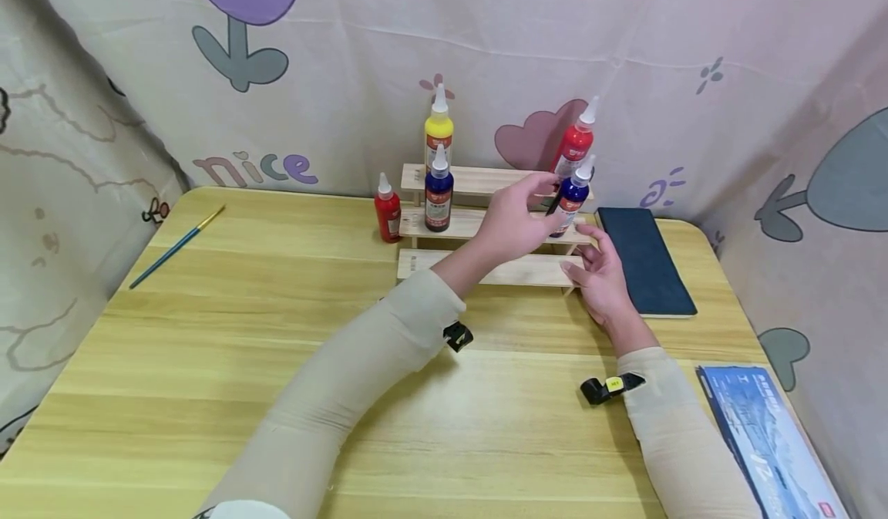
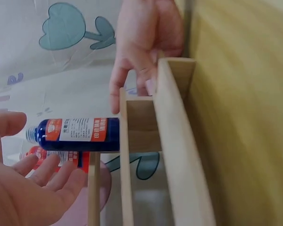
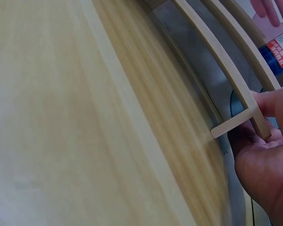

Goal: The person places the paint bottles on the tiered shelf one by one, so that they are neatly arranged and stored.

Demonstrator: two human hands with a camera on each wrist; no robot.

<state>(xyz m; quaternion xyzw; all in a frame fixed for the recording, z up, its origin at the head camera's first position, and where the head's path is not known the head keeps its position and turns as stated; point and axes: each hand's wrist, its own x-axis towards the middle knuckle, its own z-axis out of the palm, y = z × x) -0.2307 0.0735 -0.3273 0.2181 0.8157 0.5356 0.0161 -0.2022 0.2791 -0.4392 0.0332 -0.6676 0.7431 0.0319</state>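
My right hand (image 1: 602,280) grips the right end of a three-step wooden rack (image 1: 516,270), its thumb on the lowest step. In the right wrist view, that hand (image 3: 266,160) curls round the end of the step. My left hand (image 1: 520,222) is beside a dark blue paint bottle (image 1: 573,199) on the middle step. In the left wrist view its fingers (image 2: 56,183) are spread, apart from the blue bottle (image 2: 80,133). Behind that one, a red paint bottle (image 1: 575,147) stands on the top step. A yellow bottle (image 1: 438,129) and another blue bottle (image 1: 438,199) stand upright at the rack's left.
A small red bottle (image 1: 388,212) stands on the table left of the rack. Farther left lies a paintbrush (image 1: 177,247). A dark notebook (image 1: 645,264) lies right of the rack, and a blue pad (image 1: 770,442) at the front right. A patterned cloth (image 1: 388,33) hangs behind.
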